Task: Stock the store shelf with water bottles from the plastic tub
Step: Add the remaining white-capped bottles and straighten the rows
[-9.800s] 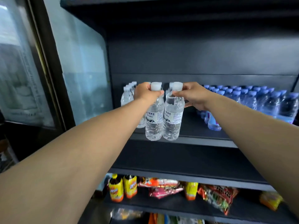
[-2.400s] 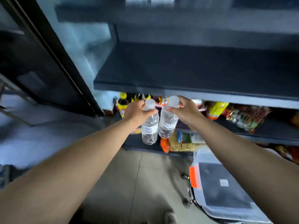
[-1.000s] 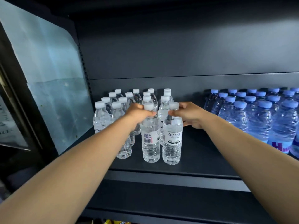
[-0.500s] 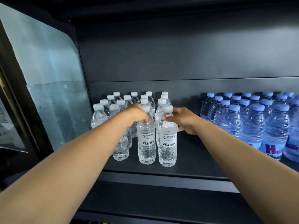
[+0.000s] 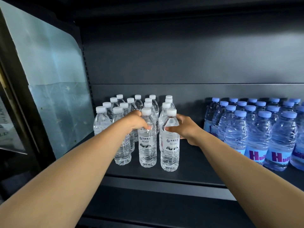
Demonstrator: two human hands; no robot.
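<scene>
As two white-capped bottles [image 5: 147, 140] now standing on shelf [image 5: 194, 163], lowered from mid-air: left hand [image 5: 135, 121], right hand [image 5: 185, 127] still gripping shoulders, nearing release.

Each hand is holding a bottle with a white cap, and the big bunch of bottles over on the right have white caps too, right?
Not quite. The left hand and the right hand do each hold a white-capped bottle on the shelf, but the head view shows the bottles on the right have blue caps, not white.
</scene>
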